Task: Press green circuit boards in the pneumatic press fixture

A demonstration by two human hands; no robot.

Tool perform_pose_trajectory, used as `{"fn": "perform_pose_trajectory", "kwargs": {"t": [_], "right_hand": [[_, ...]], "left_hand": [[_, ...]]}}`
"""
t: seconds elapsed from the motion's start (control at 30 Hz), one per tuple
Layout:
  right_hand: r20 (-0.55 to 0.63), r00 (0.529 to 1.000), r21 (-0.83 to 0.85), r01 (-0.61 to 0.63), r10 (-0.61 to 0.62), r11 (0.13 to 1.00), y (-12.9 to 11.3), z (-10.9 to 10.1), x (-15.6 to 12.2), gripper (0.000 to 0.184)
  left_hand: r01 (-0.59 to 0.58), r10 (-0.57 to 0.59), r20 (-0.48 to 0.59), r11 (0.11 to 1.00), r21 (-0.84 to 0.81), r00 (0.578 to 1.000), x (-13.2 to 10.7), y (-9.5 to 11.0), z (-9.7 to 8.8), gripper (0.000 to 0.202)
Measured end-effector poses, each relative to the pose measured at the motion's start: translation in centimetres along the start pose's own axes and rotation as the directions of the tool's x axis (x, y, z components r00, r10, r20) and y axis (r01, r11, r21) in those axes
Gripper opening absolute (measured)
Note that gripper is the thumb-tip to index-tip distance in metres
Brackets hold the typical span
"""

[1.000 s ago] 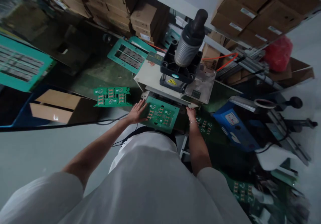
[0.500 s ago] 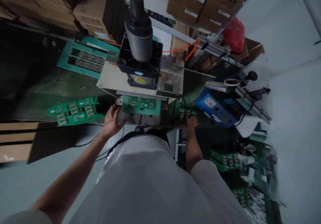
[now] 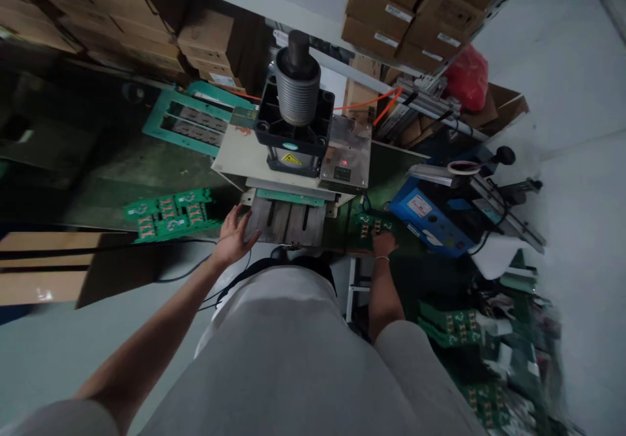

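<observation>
My left hand (image 3: 235,235) hovers at the front left of a bench press (image 3: 292,110), fingers spread, with nothing in it. Beside it on the left lies a stack of green circuit boards (image 3: 169,213) with copper-coloured patterns. Under the press head, the edge of a green plate (image 3: 291,196) shows behind a bare slotted metal base (image 3: 288,222). To the right of the press, my right hand (image 3: 385,242) has its fingers closed at the near edge of another green circuit board (image 3: 364,226); its fingertips are partly hidden.
A blue machine (image 3: 428,218) with a roll of tape stands right of the press. More green boards (image 3: 460,328) lie at the lower right. Teal frames (image 3: 188,123) sit behind left, and cardboard boxes (image 3: 210,42) fill the back. A large carton (image 3: 49,260) stands lower left.
The green plate with its board has gone back under the press head, baring the slotted base. A red light now glows on the press's box. Both hands keep nearly the same places.
</observation>
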State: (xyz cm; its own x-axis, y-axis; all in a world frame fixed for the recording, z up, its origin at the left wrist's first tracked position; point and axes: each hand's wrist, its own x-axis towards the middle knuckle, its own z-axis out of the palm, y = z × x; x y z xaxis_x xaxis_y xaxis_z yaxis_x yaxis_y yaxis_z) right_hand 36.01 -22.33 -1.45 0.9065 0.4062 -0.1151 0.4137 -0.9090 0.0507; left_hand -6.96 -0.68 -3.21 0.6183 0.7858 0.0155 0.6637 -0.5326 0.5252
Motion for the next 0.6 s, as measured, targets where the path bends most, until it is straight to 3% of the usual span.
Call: {"fn": "perform_pose_trajectory", "kwargs": {"t": [0.2,0.6], "right_hand": [[0.02,0.998,0.053,-0.067,0.066,0.996,-0.7,-1.3,-2.0,0.038],[-0.049,0.999,0.199,0.027,-0.017,0.98,-4.2,-2.5,-7.6,0.03]], "left_hand": [[-0.034,0.034,-0.015,0.999,0.003,0.999,1.3,-0.2,0.2,0.08],[-0.119,0.119,0.02,0.993,0.011,0.993,5.0,0.8,1.2,0.062]]}}
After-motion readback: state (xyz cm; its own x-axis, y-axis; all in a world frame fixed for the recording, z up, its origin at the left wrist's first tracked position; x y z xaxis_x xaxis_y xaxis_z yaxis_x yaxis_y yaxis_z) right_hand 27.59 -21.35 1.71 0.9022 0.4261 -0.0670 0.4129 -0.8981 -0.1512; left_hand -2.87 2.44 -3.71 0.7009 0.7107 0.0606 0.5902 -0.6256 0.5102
